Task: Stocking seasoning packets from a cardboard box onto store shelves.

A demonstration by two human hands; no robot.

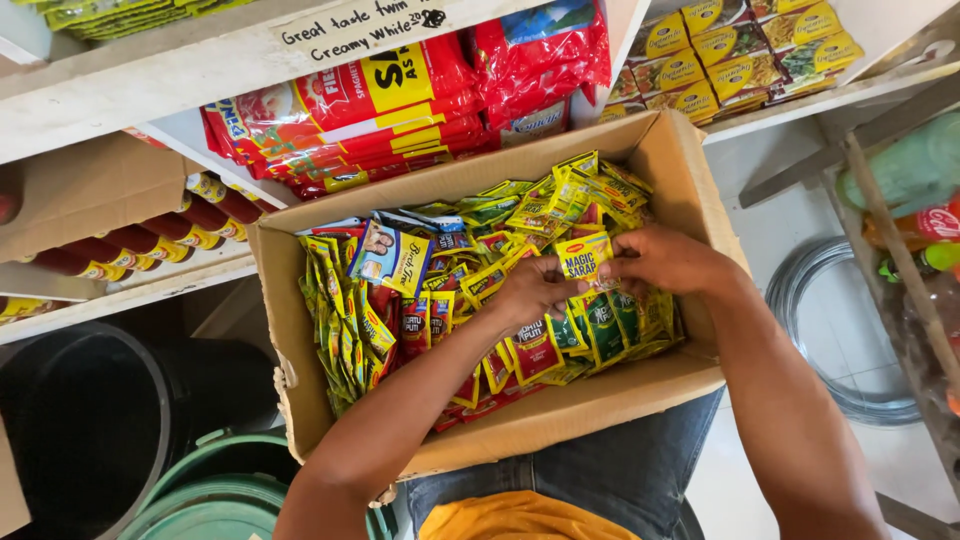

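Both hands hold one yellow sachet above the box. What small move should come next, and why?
Probably lift the yellow sachet a little, clear of the pile. The left hand and right hand each pinch one side of it, low over the loose sachets that fill the cardboard box, so a short lift would separate it from them.

Pretty clearly a small grocery shop, the cramped corner-store kind. White wooden shelves (150, 70) with a handwritten paper label on the edge run above the open cardboard box (690, 190), stacked with red spaghetti packs (380, 110), yellow seasoning packets (740, 50) up to the right, and a row of red sauce bottles (150, 240) to its left. The box itself is crammed with loose sachets (480, 290) in bulk, and soft drink bottles (925, 200) sit in a rack off to its right.
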